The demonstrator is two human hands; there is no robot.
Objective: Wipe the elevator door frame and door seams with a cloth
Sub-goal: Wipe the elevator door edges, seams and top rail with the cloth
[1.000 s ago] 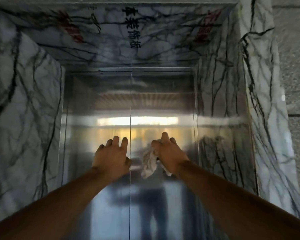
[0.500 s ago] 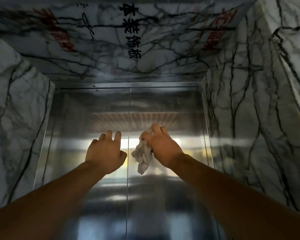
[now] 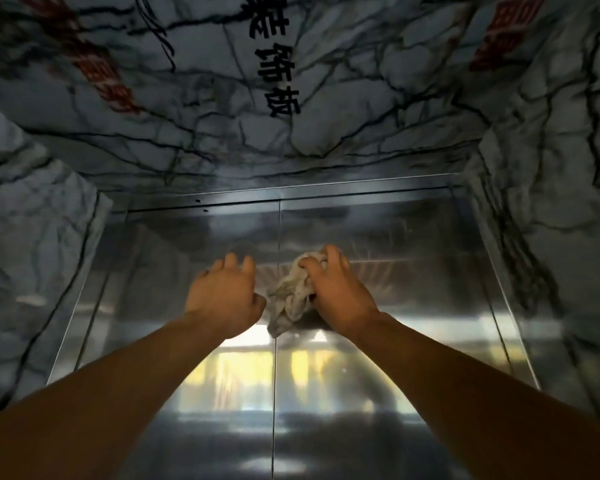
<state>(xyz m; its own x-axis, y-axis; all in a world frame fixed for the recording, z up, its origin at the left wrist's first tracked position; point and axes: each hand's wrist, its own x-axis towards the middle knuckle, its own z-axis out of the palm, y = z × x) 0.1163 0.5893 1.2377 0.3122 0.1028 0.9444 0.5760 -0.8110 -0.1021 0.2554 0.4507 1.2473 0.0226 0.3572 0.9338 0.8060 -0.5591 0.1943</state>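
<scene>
Two shut steel elevator doors [image 3: 395, 271] fill the middle of the view, with the vertical centre seam [image 3: 276, 393] between them. My right hand [image 3: 336, 292] grips a crumpled off-white cloth [image 3: 291, 299] and presses it on the upper part of the seam. My left hand [image 3: 226, 296] lies flat on the left door panel, fingers spread, just left of the seam. The steel top frame strip [image 3: 291, 197] runs a little above both hands.
A marble-patterned surround encloses the doors: left jamb [image 3: 32, 254], right jamb [image 3: 551, 202] and overhead soffit [image 3: 222, 98] with black and red printed characters. The doors reflect a bright strip of light low down.
Both hands have slid upward along the seam toward the top of the doors, the cloth still in my right hand. The view has tilted further up.
</scene>
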